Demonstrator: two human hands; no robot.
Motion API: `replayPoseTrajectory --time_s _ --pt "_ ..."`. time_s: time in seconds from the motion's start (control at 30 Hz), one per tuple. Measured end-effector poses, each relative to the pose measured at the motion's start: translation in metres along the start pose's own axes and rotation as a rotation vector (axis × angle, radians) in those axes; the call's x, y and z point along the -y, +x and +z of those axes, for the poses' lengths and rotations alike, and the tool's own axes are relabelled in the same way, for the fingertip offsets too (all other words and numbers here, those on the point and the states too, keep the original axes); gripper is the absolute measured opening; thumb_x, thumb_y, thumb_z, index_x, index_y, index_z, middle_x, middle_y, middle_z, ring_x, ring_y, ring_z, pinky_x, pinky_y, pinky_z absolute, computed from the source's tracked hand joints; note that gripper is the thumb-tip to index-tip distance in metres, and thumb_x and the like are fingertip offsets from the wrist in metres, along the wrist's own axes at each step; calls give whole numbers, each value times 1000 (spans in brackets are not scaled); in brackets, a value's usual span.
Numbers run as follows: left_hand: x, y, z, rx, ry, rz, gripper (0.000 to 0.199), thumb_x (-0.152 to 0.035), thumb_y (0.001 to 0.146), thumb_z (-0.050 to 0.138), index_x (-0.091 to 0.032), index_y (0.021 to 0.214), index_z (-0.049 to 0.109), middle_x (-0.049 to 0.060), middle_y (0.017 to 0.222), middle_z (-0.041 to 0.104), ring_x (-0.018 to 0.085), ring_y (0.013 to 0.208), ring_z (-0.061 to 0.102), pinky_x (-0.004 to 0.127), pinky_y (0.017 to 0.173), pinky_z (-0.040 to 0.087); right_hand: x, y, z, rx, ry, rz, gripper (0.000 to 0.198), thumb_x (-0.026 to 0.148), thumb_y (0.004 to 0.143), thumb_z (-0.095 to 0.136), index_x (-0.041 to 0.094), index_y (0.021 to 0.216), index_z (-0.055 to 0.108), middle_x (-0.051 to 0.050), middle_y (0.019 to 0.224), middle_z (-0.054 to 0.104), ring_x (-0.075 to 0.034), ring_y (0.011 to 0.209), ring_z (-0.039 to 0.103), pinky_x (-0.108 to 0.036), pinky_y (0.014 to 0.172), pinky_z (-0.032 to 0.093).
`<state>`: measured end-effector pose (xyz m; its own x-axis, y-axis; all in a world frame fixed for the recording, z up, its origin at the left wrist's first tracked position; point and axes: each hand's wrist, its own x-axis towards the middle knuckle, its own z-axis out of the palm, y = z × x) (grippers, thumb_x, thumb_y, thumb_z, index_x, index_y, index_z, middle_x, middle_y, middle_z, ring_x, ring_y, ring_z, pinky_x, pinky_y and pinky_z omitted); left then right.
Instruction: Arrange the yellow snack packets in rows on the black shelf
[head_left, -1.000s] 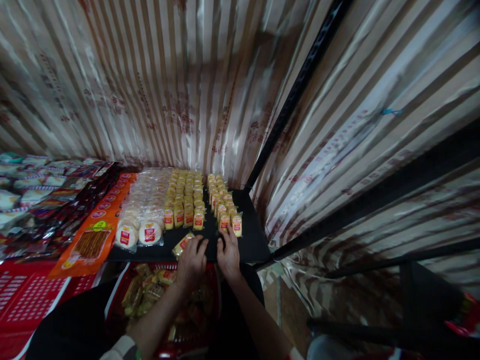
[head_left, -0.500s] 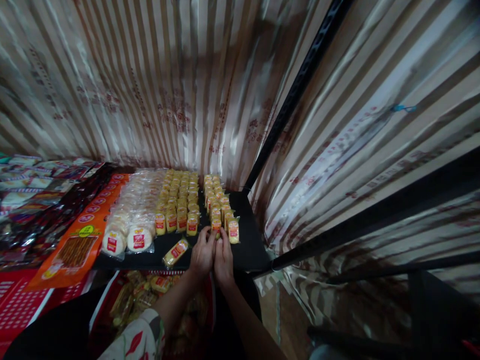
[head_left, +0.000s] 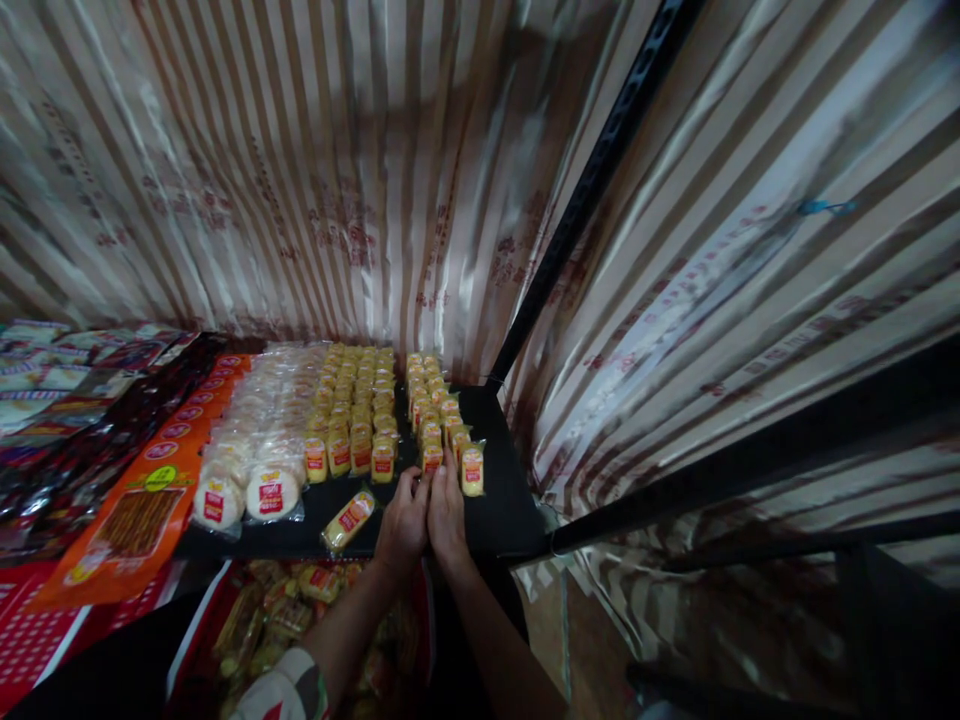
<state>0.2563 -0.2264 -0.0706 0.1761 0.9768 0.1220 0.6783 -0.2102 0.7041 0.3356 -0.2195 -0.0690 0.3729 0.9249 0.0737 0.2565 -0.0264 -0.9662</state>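
Observation:
My left hand [head_left: 403,520] and my right hand [head_left: 448,515] meet at the near end of a row of small wrapped snacks on the black shelf. Between their fingertips stands a yellow wrapped snack [head_left: 432,459] with a red label, its lower part hidden by the fingers. The left fingers are bent against it, while the right fingers lie straight along its other side. Just right of my right hand another wrapped snack [head_left: 472,470] stands upright. A loose wrapped snack [head_left: 349,521] lies slanted on the shelf, left of my left hand.
Yellow snacks [head_left: 360,400] stand in tight rows beside packs of white round crackers [head_left: 274,492]. Farther left lie an orange pack [head_left: 142,500] and dark packets [head_left: 97,450]. A basket [head_left: 196,625] of wrapped snacks sits below the shelf edge [head_left: 487,540]. A black post [head_left: 585,200] rises behind.
The view has shifted slightly, and the shelf sits a little lower in it. Both hands stay together at the same snack, with little visible movement.

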Motion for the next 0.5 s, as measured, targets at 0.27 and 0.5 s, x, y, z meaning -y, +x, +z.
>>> replayPoseTrajectory --time_s 0.27,0.5 --pt "8 1 8 -69 62 86 37 -19 89 35 -18 124 48 13 124 47 19 103 56 32 85 49 -1 8 4 -14 -6 13 65 55 87 24 13 133 42 -11 140 40 -20 130 35 -38 111 22" --pt "12 1 12 -151 80 145 38 -14 87 34 -15 121 50 14 120 49 19 102 56 30 84 51 0 26 7 -26 110 -7 65 58 87 24 15 130 47 -9 136 46 -19 131 34 -38 111 22"
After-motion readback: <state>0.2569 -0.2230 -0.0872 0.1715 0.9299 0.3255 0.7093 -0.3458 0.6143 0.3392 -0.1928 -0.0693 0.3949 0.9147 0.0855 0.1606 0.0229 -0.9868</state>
